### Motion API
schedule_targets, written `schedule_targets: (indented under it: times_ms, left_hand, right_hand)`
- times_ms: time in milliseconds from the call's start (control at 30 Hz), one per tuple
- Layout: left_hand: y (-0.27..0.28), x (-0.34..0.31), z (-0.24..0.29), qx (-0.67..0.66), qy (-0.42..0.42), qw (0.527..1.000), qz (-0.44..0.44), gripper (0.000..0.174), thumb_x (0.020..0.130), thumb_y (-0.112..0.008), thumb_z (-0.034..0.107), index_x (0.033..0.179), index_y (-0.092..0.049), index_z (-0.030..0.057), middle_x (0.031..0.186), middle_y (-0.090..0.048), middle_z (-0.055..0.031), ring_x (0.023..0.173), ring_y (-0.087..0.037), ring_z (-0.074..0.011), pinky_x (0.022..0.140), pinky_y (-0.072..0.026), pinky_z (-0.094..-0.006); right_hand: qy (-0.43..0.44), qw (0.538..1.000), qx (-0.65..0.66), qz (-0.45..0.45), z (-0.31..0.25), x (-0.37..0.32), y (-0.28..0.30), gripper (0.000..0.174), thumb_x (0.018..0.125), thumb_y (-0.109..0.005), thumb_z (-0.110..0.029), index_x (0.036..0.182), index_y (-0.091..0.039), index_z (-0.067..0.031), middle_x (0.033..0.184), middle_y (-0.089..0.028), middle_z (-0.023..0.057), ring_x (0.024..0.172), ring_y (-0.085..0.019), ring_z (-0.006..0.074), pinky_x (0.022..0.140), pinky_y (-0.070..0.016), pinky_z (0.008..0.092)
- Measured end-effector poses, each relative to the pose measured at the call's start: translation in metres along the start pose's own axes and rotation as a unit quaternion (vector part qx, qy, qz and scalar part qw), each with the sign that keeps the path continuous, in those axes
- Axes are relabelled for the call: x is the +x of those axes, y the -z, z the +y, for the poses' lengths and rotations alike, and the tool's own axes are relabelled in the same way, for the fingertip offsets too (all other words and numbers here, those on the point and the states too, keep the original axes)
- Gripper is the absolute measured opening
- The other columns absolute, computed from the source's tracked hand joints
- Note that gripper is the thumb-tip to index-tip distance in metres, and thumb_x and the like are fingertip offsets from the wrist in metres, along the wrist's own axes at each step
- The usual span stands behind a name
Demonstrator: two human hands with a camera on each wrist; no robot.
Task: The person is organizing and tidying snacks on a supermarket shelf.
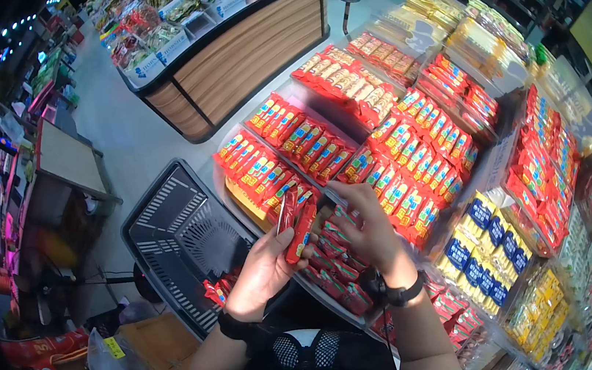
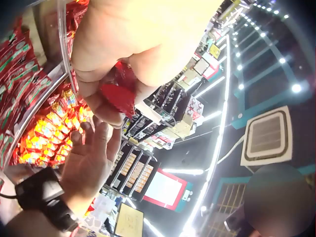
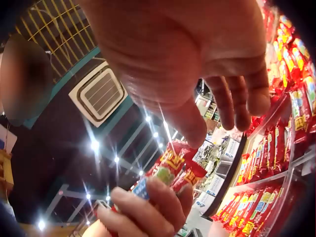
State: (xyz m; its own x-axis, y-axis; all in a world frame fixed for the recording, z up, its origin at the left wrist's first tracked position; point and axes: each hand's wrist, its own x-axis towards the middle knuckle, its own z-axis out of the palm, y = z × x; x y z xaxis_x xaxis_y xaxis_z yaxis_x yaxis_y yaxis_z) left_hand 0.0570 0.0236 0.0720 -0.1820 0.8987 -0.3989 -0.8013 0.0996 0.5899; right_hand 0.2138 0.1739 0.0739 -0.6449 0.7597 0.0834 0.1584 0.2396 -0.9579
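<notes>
My left hand grips two red-wrapped snack bars upright, side by side, over the edge of the display. In the left wrist view the red wrapper end pokes out between its thumb and fingers. My right hand is just to the right of the bars, fingers extended and apart from the thumb. From the right wrist view, its thumb comes close over the bars' top ends, with nothing in the palm. Below left, a grey shopping basket has several red packets inside.
Clear-walled bins hold rows of red bars, with red-and-green packets under my right hand. Blue-and-cream packs stand at the right. Beyond the aisle is a wood-panelled counter heaped with sweets. A cardboard piece lies at lower left.
</notes>
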Motion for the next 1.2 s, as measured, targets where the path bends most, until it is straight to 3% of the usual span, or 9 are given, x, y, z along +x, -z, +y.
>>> schedule_targets:
  times_ms: [67,167,300,333,433,633,733,1100,1200]
  left_hand:
    - [0.007,-0.001,-0.007,-0.036,0.025,0.999,-0.01,0.04,0.104,-0.05,0.023,0.13,-0.045,-0.0082,0.111,-0.06,-0.0169,0.087,-0.062,-0.0182,0.065,-0.0541,-0.027]
    - [0.0,-0.005,-0.012,-0.111,0.068,0.991,-0.033,0.044,0.105,-0.048,0.025,0.132,-0.042,-0.0093,0.108,-0.055,-0.017,0.079,-0.054,-0.0152,0.059,-0.0506,-0.0234]
    - [-0.007,-0.015,-0.022,-0.155,0.077,0.984,-0.037,0.044,0.105,-0.048,0.025,0.134,-0.041,-0.0066,0.109,-0.055,-0.0177,0.074,-0.05,-0.0133,0.053,-0.0449,-0.0201]
    - [-0.006,-0.017,-0.024,-0.121,0.081,0.988,-0.041,0.044,0.105,-0.048,0.026,0.134,-0.041,-0.0064,0.109,-0.056,-0.0181,0.074,-0.05,-0.0134,0.051,-0.0443,-0.0203]
    - [-0.01,-0.025,-0.023,-0.076,0.097,0.991,-0.052,0.042,0.104,-0.049,0.023,0.137,-0.039,-0.0017,0.108,-0.058,-0.0178,0.072,-0.054,-0.0156,0.049,-0.045,-0.0214]
    - [-0.024,-0.031,-0.016,0.041,0.095,0.993,-0.062,0.038,0.104,-0.048,0.014,0.14,-0.038,0.0067,0.097,-0.062,-0.0128,0.061,-0.06,-0.0167,0.047,-0.0478,-0.0228]
    - [-0.025,-0.028,-0.016,0.171,0.029,0.984,0.038,0.025,0.101,-0.053,0.013,0.123,-0.056,0.0006,0.078,-0.062,-0.0048,0.057,-0.058,-0.0101,0.049,-0.0473,-0.0214]
    - [-0.003,-0.02,-0.018,0.076,-0.026,0.996,0.026,0.024,0.096,-0.061,0.007,0.118,-0.061,-0.0028,0.092,-0.066,-0.0074,0.071,-0.062,-0.0104,0.061,-0.051,-0.0208]
    - [-0.013,-0.015,-0.022,0.151,-0.105,0.983,0.023,0.025,0.096,-0.063,0.003,0.12,-0.06,-0.0006,0.094,-0.067,-0.005,0.072,-0.06,-0.0075,0.07,-0.0511,-0.0207]
  right_hand:
    - [0.168,0.974,-0.149,0.003,-0.013,-0.014,-0.001,0.054,0.081,-0.07,-0.004,0.133,-0.058,-0.0132,0.121,-0.054,0.0151,0.104,-0.056,0.0274,0.089,-0.0484,0.0378]
    - [0.153,0.983,-0.1,-0.006,-0.023,-0.028,0.001,0.058,0.08,-0.069,-0.002,0.135,-0.055,-0.0124,0.127,-0.05,0.0179,0.113,-0.052,0.0353,0.098,-0.0453,0.0414]
    - [0.04,0.999,0.019,0.017,-0.026,-0.044,0.006,0.062,0.082,-0.071,0.0,0.139,-0.05,-0.0141,0.128,-0.05,0.0136,0.112,-0.055,0.0263,0.093,-0.0485,0.0364]
    - [0.093,0.994,-0.041,0.028,-0.031,-0.047,0.007,0.06,0.076,-0.071,-0.001,0.133,-0.055,-0.0122,0.131,-0.05,0.0163,0.119,-0.05,0.0378,0.101,-0.045,0.0425]
    - [0.237,0.942,-0.237,0.004,-0.039,-0.056,0.006,0.057,0.073,-0.072,-0.003,0.128,-0.059,-0.0132,0.13,-0.052,0.0151,0.122,-0.048,0.0376,0.101,-0.0454,0.0449]
    - [0.259,0.939,-0.227,0.004,-0.017,-0.07,0.008,0.045,0.07,-0.074,-0.006,0.114,-0.066,-0.0123,0.122,-0.058,0.0106,0.114,-0.052,0.0352,0.096,-0.0477,0.0445]
    - [0.174,0.966,-0.181,0.065,-0.013,-0.076,0.015,0.041,0.075,-0.075,-0.008,0.115,-0.066,-0.0099,0.108,-0.062,0.0097,0.102,-0.058,0.0315,0.086,-0.05,0.0406]
    - [0.002,0.995,-0.092,0.039,0.002,-0.08,-0.004,0.037,0.081,-0.077,-0.016,0.114,-0.065,-0.0057,0.099,-0.062,0.0121,0.092,-0.063,0.0312,0.077,-0.0511,0.0391]
    - [-0.031,0.999,0.018,0.012,0.006,-0.08,-0.018,0.029,0.083,-0.076,-0.01,0.108,-0.064,-0.0011,0.091,-0.055,0.0049,0.086,-0.056,0.0176,0.076,-0.0477,0.0316]
